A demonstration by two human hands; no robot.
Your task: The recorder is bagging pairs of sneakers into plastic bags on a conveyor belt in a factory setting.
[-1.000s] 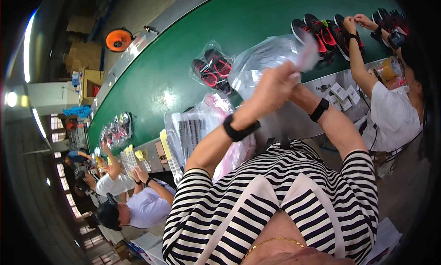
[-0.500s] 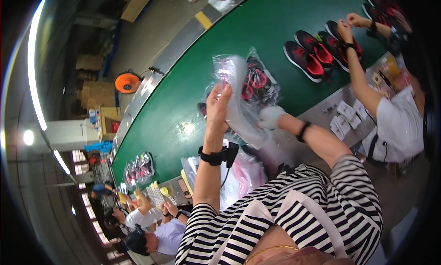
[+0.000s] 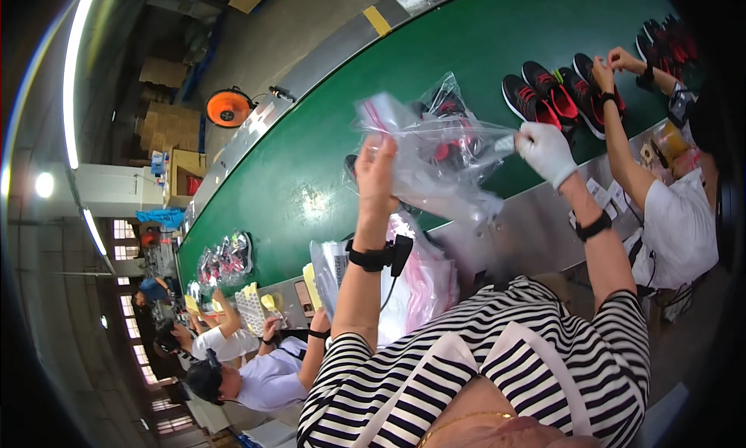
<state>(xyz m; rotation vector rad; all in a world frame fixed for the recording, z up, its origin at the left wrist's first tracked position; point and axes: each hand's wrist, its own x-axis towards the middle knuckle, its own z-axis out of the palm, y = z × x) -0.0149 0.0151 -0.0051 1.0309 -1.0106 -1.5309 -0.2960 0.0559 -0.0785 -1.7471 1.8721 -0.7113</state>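
Clear bag [image 3: 435,156] | now spread wider | left hand [image 3: 377,172], gloved right hand [image 3: 546,150]: each grip pinching bag edges

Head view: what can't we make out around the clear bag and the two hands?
- Clear plastic bag, head view: its mouth and any contents are lost in crumpled, glaring film.
- Bagged shoes on the green belt: mostly covered by the raised bag.
- Left hand: fingertips hidden behind the film.
- Right hand: white glove hides the grip.
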